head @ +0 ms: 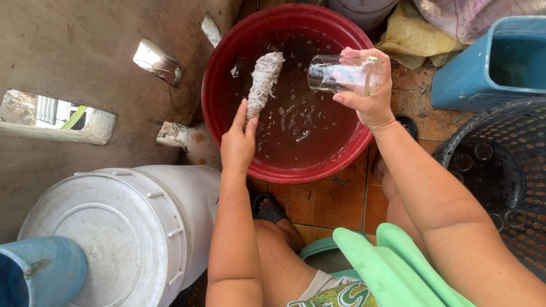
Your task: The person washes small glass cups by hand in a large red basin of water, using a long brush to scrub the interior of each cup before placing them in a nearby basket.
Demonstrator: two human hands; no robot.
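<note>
Gripped sideways in the right hand (368,94), a clear drinking glass (344,74) hangs over the red basin (227,51) of sudsy water, while the left hand (238,142) clasps a soapy scrubbing brush (263,82) beside it, a dark perforated basket (523,142) of glasses standing off right.

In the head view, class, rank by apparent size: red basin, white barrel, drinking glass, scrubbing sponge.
1. White barrel and red basin: look alike; the barrel sits nearer the camera, so unranked.
2. Scrubbing sponge, in the left hand.
3. Drinking glass, in the right hand.
</note>
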